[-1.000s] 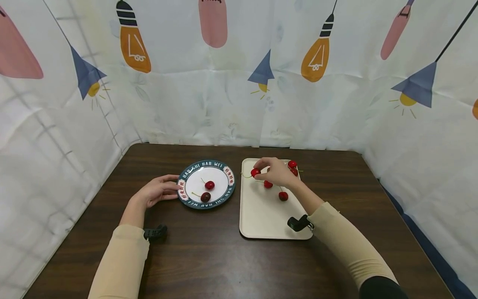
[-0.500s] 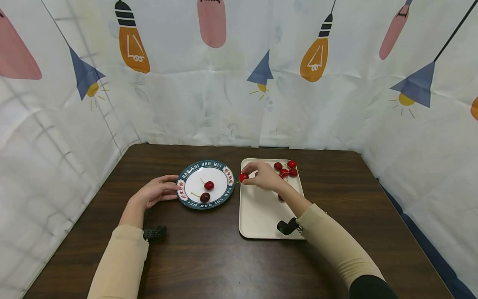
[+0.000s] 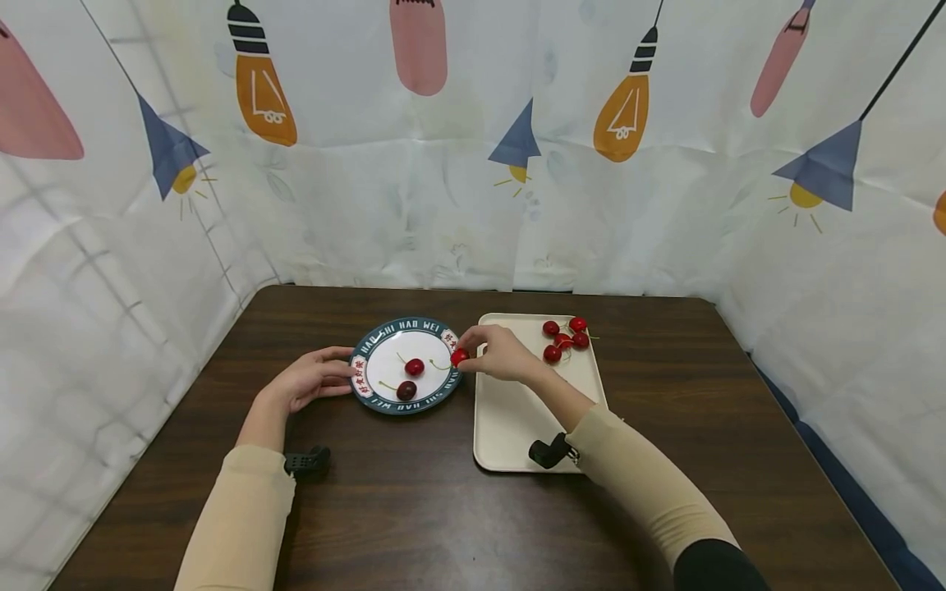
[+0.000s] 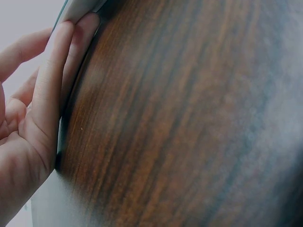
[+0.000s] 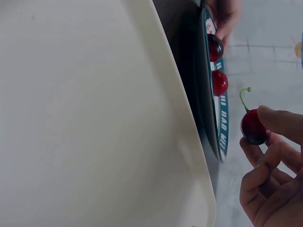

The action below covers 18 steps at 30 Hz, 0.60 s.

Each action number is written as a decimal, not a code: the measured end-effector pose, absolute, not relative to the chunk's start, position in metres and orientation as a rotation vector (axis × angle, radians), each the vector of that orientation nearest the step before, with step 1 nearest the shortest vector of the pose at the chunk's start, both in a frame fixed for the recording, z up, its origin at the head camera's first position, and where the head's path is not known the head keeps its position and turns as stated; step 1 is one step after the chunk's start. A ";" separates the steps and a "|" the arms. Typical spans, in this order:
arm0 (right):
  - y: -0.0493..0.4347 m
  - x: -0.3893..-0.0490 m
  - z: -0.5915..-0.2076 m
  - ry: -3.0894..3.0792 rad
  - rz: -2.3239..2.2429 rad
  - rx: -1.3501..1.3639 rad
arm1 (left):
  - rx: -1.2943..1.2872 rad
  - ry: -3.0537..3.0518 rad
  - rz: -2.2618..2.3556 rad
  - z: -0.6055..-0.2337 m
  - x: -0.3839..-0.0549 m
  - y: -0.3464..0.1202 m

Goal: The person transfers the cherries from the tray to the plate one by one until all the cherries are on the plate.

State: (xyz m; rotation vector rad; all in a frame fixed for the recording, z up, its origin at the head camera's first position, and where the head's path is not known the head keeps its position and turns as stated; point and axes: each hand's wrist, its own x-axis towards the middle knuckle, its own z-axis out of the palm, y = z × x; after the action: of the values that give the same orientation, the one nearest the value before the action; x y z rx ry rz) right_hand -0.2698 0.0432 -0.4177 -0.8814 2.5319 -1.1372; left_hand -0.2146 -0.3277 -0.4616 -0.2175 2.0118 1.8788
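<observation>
My right hand (image 3: 502, 355) pinches a red cherry (image 3: 459, 357) between thumb and fingers, over the right rim of a round plate (image 3: 392, 404) with a dark teal lettered border. In the right wrist view the held cherry (image 5: 253, 127) has a green stem sticking out, and the plate lies just beyond it. Two cherries rest on the plate, a red one (image 3: 415, 367) and a darker one (image 3: 406, 390). At the plate's left edge my left hand (image 3: 318, 379) touches the rim with extended fingers; the left wrist view shows those fingertips (image 4: 64, 33) against it.
A cream rectangular tray (image 3: 510, 427) lies right of the plate, partly under my right forearm. Several cherries (image 3: 552, 354) cluster in its far right corner. Both stand on a dark wooden table (image 3: 399, 509), with a printed curtain (image 3: 414, 197) around its back and sides.
My right hand has carried the cherry leftward from the tray to the plate's right rim, uncovering the cherries behind it. The left hand stays at the plate's edge.
</observation>
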 end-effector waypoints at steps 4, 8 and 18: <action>0.039 -0.269 -0.419 2.532 -1.130 -0.924 | -0.215 2.012 1.882 -0.462 -0.215 -0.328; 0.036 -0.267 -0.420 2.508 -1.135 -0.943 | -0.216 2.011 1.884 -0.462 -0.215 -0.328; 0.037 -0.267 -0.418 2.501 -1.145 -0.939 | -0.223 2.023 1.881 -0.462 -0.213 -0.327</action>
State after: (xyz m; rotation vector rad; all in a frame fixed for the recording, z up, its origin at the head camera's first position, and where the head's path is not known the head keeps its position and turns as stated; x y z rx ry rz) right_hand -0.2669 0.0371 -0.4182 -0.9395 2.5012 -1.1446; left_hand -0.2126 -0.3274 -0.4617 -0.2231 2.0229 1.8814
